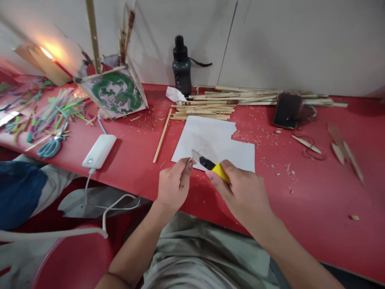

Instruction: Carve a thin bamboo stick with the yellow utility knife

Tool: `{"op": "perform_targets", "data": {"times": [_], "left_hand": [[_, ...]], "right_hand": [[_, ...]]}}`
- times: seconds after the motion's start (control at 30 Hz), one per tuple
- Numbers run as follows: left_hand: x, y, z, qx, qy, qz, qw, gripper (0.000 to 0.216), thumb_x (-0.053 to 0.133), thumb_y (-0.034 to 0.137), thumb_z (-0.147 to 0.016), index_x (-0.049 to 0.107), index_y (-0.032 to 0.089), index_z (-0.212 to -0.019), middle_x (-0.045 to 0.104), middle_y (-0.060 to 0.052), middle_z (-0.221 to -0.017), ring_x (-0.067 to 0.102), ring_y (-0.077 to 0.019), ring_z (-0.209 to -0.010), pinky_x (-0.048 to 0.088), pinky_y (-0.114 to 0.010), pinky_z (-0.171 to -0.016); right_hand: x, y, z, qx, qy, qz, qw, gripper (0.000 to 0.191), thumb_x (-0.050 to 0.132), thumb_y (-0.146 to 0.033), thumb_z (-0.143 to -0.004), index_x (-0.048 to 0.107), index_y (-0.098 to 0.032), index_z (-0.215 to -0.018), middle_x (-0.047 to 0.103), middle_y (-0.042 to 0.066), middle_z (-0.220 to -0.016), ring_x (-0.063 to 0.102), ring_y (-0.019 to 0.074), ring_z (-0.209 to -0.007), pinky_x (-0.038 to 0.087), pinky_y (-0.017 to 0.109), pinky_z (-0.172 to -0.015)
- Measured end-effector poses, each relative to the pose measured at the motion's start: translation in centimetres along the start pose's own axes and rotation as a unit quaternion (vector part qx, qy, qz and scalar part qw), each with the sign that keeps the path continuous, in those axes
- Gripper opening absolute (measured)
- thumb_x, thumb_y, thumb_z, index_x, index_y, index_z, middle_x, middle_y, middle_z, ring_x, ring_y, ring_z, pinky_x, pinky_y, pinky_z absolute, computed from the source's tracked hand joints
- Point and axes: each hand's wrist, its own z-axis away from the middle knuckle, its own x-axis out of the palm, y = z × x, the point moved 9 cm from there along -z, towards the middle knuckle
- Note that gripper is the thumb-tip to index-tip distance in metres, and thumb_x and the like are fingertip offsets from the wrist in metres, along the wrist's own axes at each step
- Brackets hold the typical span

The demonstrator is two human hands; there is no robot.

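My right hand (242, 190) is closed round the yellow handle of a utility knife (221, 172), whose blade points left toward my other hand. Between the thumb and fingers of my left hand (173, 182) is a thin bamboo stick (197, 153); most of it is hidden by the fingers. The blade lies close to the stick's tip, and I cannot tell whether they touch. Beneath both is a white sheet of paper (243, 154) with a notched right side. A single bamboo strip (163, 135) lies left of the sheet.
Bamboo sticks (207, 110) are piled behind the paper. A dark bottle (182, 72), a phone (287, 110) and a dragon-painted lantern (117, 91) stand at the back. Left are a power bank (99, 151), scissors (50, 146) and a lit candle (61, 67). Shavings litter the red table (325, 208).
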Motion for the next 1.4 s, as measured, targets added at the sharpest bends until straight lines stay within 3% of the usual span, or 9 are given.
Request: {"op": "perform_targets", "data": {"times": [0.2, 0.4, 0.47, 0.57, 0.7, 0.87, 1.13, 1.27, 1.4], "left_hand": [[-0.8, 0.9, 0.8, 0.041, 0.011, 0.039, 0.998, 0.032, 0.045, 0.035, -0.104, 0.071, 0.017, -0.098, 0.061, -0.002, -0.066, 0.044, -0.0095, -0.051, 0.035, -0.024, -0.059], [0.2, -1.0, 1.2, -0.081, -0.026, 0.230, 0.970, 0.040, 0.048, 0.048, -0.103, 0.069, 0.017, -0.088, 0.047, 0.002, -0.061, 0.035, -0.0090, -0.054, 0.029, -0.026, -0.055], [1.1, -1.5, 1.4, -0.123, -0.041, 0.352, 0.927, 0.041, 0.051, 0.051, -0.101, 0.066, 0.017, -0.084, 0.033, 0.005, -0.055, 0.026, -0.0079, -0.051, 0.023, -0.025, -0.051], [3.7, -1.5, 2.0, -0.201, -0.118, 0.534, 0.813, 0.037, 0.055, 0.050, -0.099, 0.058, 0.018, -0.082, 0.020, 0.009, -0.054, 0.014, -0.0058, -0.047, 0.014, -0.023, -0.046], [5.7, 0.1, 2.3, -0.266, -0.193, 0.640, 0.694, 0.035, 0.055, 0.047, -0.099, 0.046, 0.020, -0.078, 0.016, 0.010, -0.056, 0.009, -0.0052, -0.046, 0.015, -0.019, -0.043], [5.7, 1.4, 2.1, -0.258, -0.208, 0.648, 0.686, 0.041, 0.057, 0.049, -0.098, 0.042, 0.020, -0.074, 0.016, 0.011, -0.053, 0.010, -0.0046, -0.044, 0.015, -0.018, -0.043], [6.1, 2.8, 2.5, -0.214, -0.270, 0.649, 0.678, 0.039, 0.051, 0.043, -0.102, 0.043, 0.018, -0.073, 0.017, 0.011, -0.053, 0.011, -0.0038, -0.044, 0.013, -0.019, -0.044], [6.7, 3.6, 3.9, -0.249, -0.317, 0.686, 0.606, 0.039, 0.048, 0.044, -0.103, 0.041, 0.020, -0.073, 0.013, 0.011, -0.053, 0.008, -0.0052, -0.044, 0.013, -0.019, -0.043], [7.4, 5.6, 6.7, -0.245, -0.407, 0.718, 0.508, 0.040, 0.050, 0.041, -0.102, 0.040, 0.020, -0.069, 0.013, 0.010, -0.052, 0.008, -0.0047, -0.041, 0.012, -0.020, -0.042]], "right_hand": [[0.0, -0.6, 0.6, -0.015, 0.034, 0.045, 0.998, 0.067, 0.023, -0.067, -0.104, 0.066, -0.018, -0.092, 0.063, 0.005, -0.056, 0.055, 0.0179, -0.046, 0.021, 0.029, -0.052], [0.0, 2.6, -1.4, 0.037, 0.029, 0.089, 0.995, 0.067, 0.021, -0.068, -0.103, 0.065, -0.019, -0.091, 0.058, 0.005, -0.055, 0.047, 0.0176, -0.047, 0.018, 0.029, -0.053], [-1.0, 4.7, -2.1, 0.078, 0.046, 0.096, 0.991, 0.064, 0.023, -0.069, -0.102, 0.063, -0.020, -0.088, 0.054, 0.004, -0.054, 0.044, 0.0176, -0.047, 0.018, 0.030, -0.053], [-1.9, 6.1, -2.4, 0.092, 0.062, 0.056, 0.992, 0.059, 0.027, -0.071, -0.101, 0.057, -0.023, -0.083, 0.050, 0.001, -0.053, 0.044, 0.0179, -0.048, 0.021, 0.030, -0.053], [-0.2, 3.7, -1.0, 0.030, -0.001, -0.052, 0.998, 0.054, 0.033, -0.070, -0.100, 0.055, -0.024, -0.082, 0.048, -0.002, -0.051, 0.044, 0.0163, -0.045, 0.026, 0.029, -0.052], [0.6, 0.9, 0.5, -0.032, -0.014, -0.106, 0.994, 0.051, 0.036, -0.066, -0.102, 0.055, -0.023, -0.083, 0.054, -0.001, -0.055, 0.045, 0.0143, -0.045, 0.027, 0.027, -0.050], [-1.1, 1.5, 0.4, -0.079, 0.074, -0.013, 0.994, 0.060, 0.032, -0.067, -0.103, 0.061, -0.020, -0.083, 0.055, 0.001, -0.054, 0.046, 0.0147, -0.047, 0.025, 0.028, -0.050], [-0.1, 3.3, -1.0, -0.042, 0.056, 0.018, 0.997, 0.063, 0.027, -0.068, -0.102, 0.064, -0.020, -0.084, 0.055, 0.003, -0.055, 0.048, 0.0171, -0.051, 0.026, 0.029, -0.053], [-1.0, 8.7, -3.4, 0.109, 0.080, 0.045, 0.990, 0.061, 0.029, -0.071, -0.100, 0.059, -0.022, -0.079, 0.047, 0.001, -0.053, 0.041, 0.0174, -0.049, 0.022, 0.031, -0.054]]}}
